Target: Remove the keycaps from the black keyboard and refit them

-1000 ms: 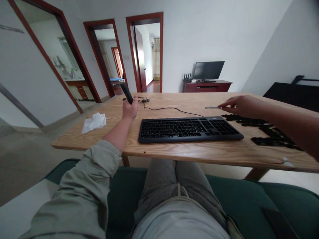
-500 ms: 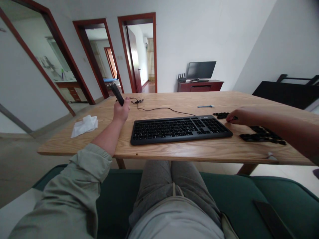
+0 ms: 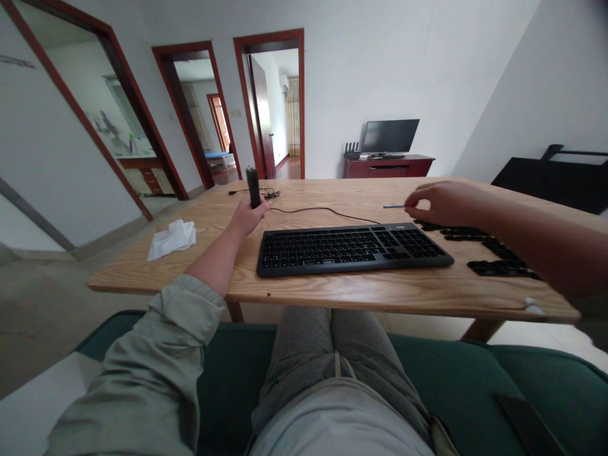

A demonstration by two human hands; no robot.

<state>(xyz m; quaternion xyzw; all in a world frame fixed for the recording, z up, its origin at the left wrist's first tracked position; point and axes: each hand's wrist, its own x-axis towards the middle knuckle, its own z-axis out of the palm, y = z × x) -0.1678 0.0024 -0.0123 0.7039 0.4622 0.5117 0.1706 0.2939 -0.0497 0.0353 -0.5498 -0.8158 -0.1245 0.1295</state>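
My left hand (image 3: pixel 251 215) is closed round a black stick-like tool (image 3: pixel 254 187) that points upward above the table; its exact kind is unclear. Over the far right of the table, my right hand (image 3: pixel 425 199) has its thumb and fingers pinched at the right end of a thin blue toothbrush (image 3: pixel 392 206), whose head they cover. Between the hands lies a black keyboard (image 3: pixel 351 250) with keycaps off, its bare key positions showing. Rows of loose black keycaps (image 3: pixel 498 268) lie right of it, partly under my right forearm.
The keyboard's cable (image 3: pixel 323 209) runs back to a loose coil (image 3: pixel 270 194) behind my left hand. A crumpled white tissue (image 3: pixel 173 239) lies on the table's left. A small whitish object (image 3: pixel 532 305) sits near the front right edge of the wooden table (image 3: pixel 327 296).
My right hand has moved from the keycaps back and left to the toothbrush. The tool in my left hand has shifted right and stands more upright. The view has turned slightly left.
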